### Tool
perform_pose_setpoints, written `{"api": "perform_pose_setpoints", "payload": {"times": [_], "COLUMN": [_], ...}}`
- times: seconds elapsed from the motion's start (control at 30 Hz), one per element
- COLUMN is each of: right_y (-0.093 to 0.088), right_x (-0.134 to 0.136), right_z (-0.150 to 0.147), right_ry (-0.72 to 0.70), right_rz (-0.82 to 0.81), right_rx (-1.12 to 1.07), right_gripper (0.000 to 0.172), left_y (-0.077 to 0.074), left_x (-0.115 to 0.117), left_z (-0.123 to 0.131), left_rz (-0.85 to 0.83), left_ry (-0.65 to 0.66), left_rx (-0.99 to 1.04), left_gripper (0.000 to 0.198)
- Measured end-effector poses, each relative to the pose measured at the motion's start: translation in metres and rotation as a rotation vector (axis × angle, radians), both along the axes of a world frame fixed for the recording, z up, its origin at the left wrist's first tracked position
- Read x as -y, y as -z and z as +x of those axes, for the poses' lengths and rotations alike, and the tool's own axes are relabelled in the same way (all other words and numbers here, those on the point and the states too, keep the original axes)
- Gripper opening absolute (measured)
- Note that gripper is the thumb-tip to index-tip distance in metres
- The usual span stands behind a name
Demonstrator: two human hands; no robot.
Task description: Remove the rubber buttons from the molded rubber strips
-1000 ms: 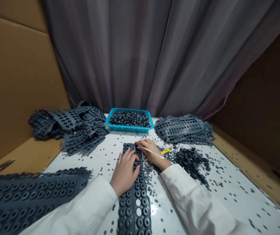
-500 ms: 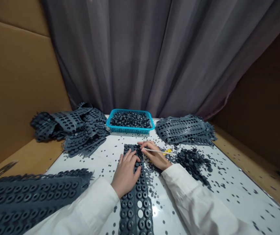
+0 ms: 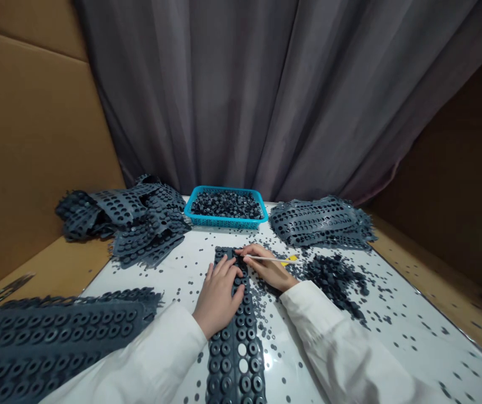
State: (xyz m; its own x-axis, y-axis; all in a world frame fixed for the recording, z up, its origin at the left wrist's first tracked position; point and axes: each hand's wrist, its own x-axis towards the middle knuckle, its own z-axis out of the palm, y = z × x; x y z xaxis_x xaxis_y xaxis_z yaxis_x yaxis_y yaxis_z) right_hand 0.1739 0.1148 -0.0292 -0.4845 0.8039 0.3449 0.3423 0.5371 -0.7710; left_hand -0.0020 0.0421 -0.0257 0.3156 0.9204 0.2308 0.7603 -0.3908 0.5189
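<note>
**Right fingertips at the strip's basket-side end, stick crosswise to its length**

Head view: take the turquoise basket (image 3: 225,221) as your landmark. The dark rubber strip of rings (image 3: 247,321) lies on the near side of it, its long axis running from the basket side straight back toward you. The strip stops short of the basket, with white tabletop (image 3: 426,362) showing between them.

Your right hand (image 3: 265,268) is at the strip's basket-side end, on its right edge, with thumb and fingers drawn narrow around a thin white stick (image 3: 268,258). The stick trails off to the right, nearly square to the strip's long axis; its working tip is too hidden at the fingers for you to tell what it touches.

Your left hand (image 3: 219,294) lies across the strip, its wrist farther from the basket than your right fingertips. Its fingers are slightly spread and lightly bent, palm down, pinching nothing that shows. Both hands are at the strip, but the right one is the nearer to its basket-side corner.

On the basket's near right you have a yellow piece (image 3: 290,260) just past your right hand, then a heap of small black pieces (image 3: 335,280).
</note>
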Motion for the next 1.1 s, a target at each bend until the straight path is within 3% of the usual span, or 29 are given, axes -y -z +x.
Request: {"api": "perform_pose_setpoints", "payload": {"times": [0.47, 0.57, 0.73, 0.9, 1.1], "right_y": [-0.006, -0.003, -0.001, -0.002, 0.004], "right_x": [-0.01, -0.016, -0.01, 0.0, -0.003], "right_z": [-0.005, -0.003, 0.001, -0.003, -0.005], "right_ry": [-0.042, 0.046, 0.183, 0.118, 0.04], "right_rz": [0.286, 0.318, 0.2, 0.011, 0.055], "right_rx": [0.256, 0.272, 0.059, -0.112, -0.063], "right_gripper": [0.022, 0.024, 0.019, 0.017, 0.018], "left_y": [0.002, 0.002, 0.003, 0.006, 0.005], "left_x": [-0.001, -0.001, -0.001, -0.002, -0.002], "left_z": [0.0, 0.0, -0.001, -0.002, -0.002], "left_rz": [0.005, 0.008, 0.01, 0.027, 0.015], "left_ry": [-0.006, -0.007, 0.002, -0.006, -0.005], "left_rx": [0.007, 0.004, 0.021, 0.046, 0.054], "left_gripper": [0.011, 0.011, 0.01, 0.011, 0.011]}}
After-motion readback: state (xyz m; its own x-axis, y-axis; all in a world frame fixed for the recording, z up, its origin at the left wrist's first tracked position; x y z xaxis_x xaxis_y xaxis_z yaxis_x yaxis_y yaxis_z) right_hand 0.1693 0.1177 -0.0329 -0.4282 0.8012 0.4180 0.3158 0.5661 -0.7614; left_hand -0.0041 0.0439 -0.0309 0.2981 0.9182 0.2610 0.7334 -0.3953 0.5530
